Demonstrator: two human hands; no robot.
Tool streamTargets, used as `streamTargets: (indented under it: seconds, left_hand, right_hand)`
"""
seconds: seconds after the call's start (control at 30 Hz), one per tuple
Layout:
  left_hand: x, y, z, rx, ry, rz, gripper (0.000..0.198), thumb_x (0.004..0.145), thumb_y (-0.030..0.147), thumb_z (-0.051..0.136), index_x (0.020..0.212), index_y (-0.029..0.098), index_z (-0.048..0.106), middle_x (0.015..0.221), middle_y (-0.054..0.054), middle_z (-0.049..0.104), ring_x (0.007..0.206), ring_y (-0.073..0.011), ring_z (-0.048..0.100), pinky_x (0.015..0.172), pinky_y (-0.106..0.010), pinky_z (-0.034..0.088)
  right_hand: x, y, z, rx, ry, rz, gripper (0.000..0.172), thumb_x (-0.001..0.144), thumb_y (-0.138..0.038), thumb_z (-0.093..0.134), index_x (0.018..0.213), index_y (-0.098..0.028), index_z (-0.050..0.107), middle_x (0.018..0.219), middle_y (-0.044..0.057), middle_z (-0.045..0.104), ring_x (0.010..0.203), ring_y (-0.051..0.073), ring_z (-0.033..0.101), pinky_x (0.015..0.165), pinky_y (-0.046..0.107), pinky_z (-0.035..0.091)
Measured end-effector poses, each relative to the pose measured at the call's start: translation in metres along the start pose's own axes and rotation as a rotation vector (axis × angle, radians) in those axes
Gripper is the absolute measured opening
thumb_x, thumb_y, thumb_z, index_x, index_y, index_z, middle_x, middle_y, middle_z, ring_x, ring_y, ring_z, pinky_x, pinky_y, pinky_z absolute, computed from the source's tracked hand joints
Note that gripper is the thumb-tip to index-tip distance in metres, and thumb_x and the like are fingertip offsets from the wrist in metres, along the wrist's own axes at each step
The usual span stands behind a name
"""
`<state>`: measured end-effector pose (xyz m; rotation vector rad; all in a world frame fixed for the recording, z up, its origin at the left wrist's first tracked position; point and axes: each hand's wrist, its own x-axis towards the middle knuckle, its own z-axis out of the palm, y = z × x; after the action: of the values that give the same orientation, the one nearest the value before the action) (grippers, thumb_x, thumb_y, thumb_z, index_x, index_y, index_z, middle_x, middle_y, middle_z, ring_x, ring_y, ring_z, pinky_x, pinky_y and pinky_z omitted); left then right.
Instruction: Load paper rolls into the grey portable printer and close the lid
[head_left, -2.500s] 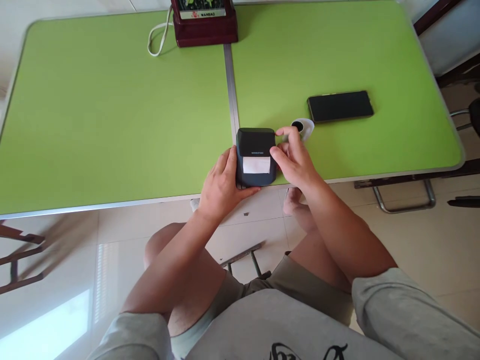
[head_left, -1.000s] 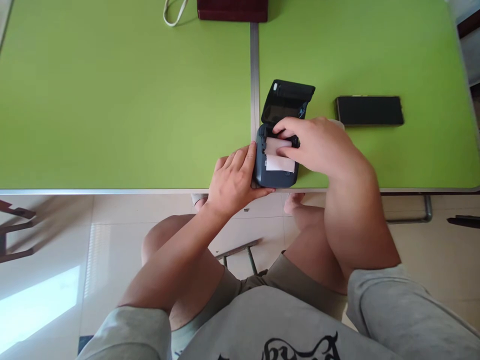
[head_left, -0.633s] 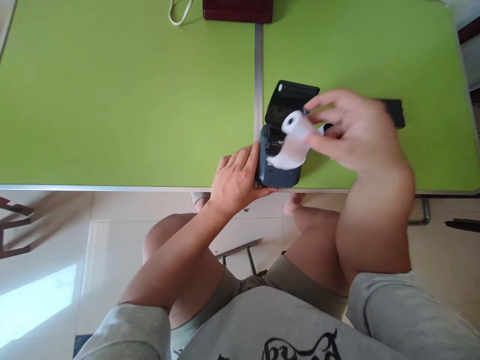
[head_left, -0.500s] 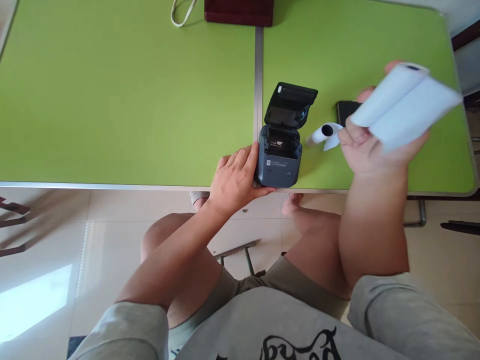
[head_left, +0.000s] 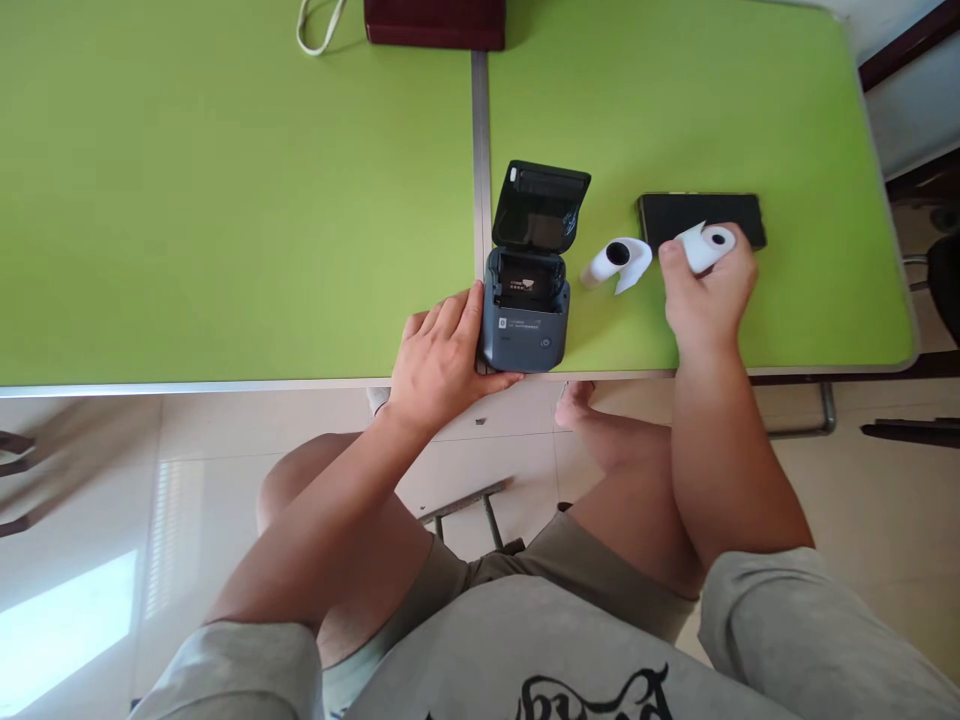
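A dark grey label printer (head_left: 524, 330) stands at the table's front edge with its lid (head_left: 541, 207) tipped back, showing the hollow inside. My left hand (head_left: 442, 360) braces it, fingers along its left side and thumb across its front. In my right hand (head_left: 709, 300) is a white paper roll (head_left: 706, 250), its end with the dark core facing up and the fingers wrapped round it. Between the printer and that hand stands another white paper roll (head_left: 600, 265), with a loose flap of paper curling off to the right.
Behind my right hand lies a black phone (head_left: 701, 208). A dark red box (head_left: 435, 25) with a white cord loop (head_left: 319, 30) sits at the far side of the green table (head_left: 225, 200). A metal strip (head_left: 481, 150) crosses the table left of the printer.
My right hand has come down and left with the paper roll, which now shows its end and less loose paper. The phone is more exposed. My left hand stays against the printer.
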<state>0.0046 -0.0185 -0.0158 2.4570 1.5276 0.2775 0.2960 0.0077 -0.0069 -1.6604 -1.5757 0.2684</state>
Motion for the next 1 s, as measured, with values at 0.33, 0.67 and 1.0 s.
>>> streamTargets:
  seconds: [0.33, 0.67, 1.0]
  left_hand:
    - [-0.001, -0.002, 0.001, -0.007, 0.016, -0.006, 0.119, 0.077, 0.089, 0.062, 0.163, 0.010, 0.036, 0.148, -0.025, 0.060, 0.130, -0.0409, 0.062, 0.102, -0.047, 0.048]
    - [0.000, 0.000, -0.001, 0.005, -0.005, -0.016, 0.121, 0.076, 0.086, 0.067, 0.162, 0.007, 0.037, 0.148, -0.026, 0.059, 0.129, -0.0423, 0.062, 0.101, -0.048, 0.048]
    - [-0.001, -0.001, 0.001, -0.007, 0.014, 0.001, 0.120, 0.077, 0.088, 0.063, 0.163, 0.009, 0.037, 0.149, -0.025, 0.059, 0.129, -0.0408, 0.062, 0.101, -0.047, 0.048]
  right_hand:
    - [-0.007, 0.015, -0.009, -0.190, 0.194, -0.015, 0.045, 0.077, -0.022, 0.066, 0.121, -0.027, 0.060, 0.124, 0.015, 0.069, 0.122, 0.035, 0.066, 0.107, 0.055, 0.052]
    - [-0.008, -0.025, 0.025, -0.239, -0.013, -0.154, 0.052, 0.082, -0.029, 0.073, 0.130, -0.029, 0.052, 0.133, 0.015, 0.060, 0.122, 0.032, 0.064, 0.105, 0.053, 0.054]
    - [-0.010, -0.009, 0.036, -0.067, 0.040, -0.102, 0.049, 0.091, -0.050, 0.062, 0.134, -0.030, 0.049, 0.119, 0.010, 0.069, 0.106, 0.029, 0.072, 0.086, 0.050, 0.059]
